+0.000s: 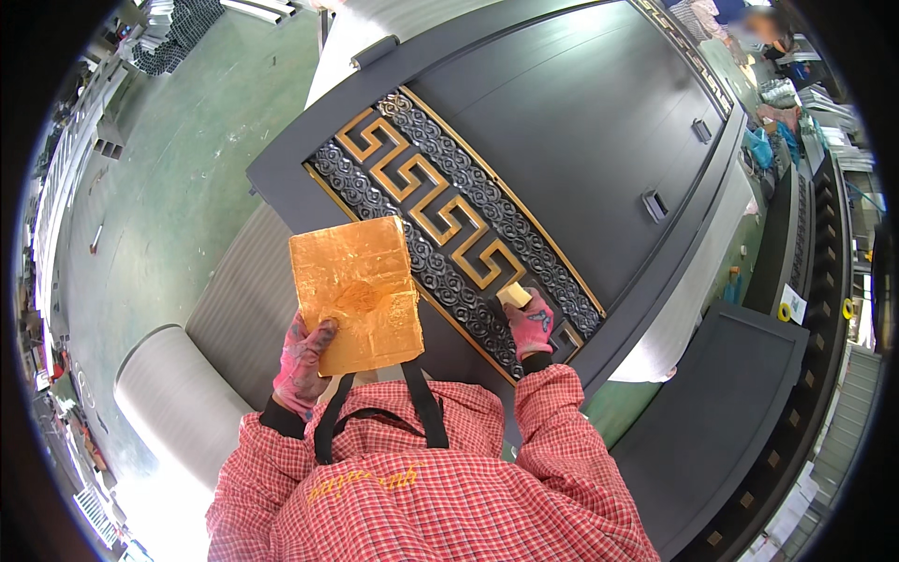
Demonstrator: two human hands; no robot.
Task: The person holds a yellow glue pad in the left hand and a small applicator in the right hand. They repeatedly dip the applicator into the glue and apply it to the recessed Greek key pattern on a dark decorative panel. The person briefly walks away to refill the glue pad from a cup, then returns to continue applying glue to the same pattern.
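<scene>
My left hand (302,361), in a pink glove, grips the lower left edge of a flat board coated in gold paint (361,272). A darker smear of gold lies at the board's middle. In my gloved right hand (532,326) is a pale yellow sponge (514,295), held against the end of the raised key pattern (435,211). That pattern is gold along most of its length on a dark grey door panel (562,103). Embossed black-silver scroll bands (468,164) flank it, edged by thin gold strips. Near my right hand, a small square at the pattern's end (567,337) looks partly dark.
A grey foam roll (178,375) lies at the left under the panel. Another dark panel (721,403) stands at the right. Metal profiles (173,37) are stacked at the far left. Another person (763,28) is at the far right.
</scene>
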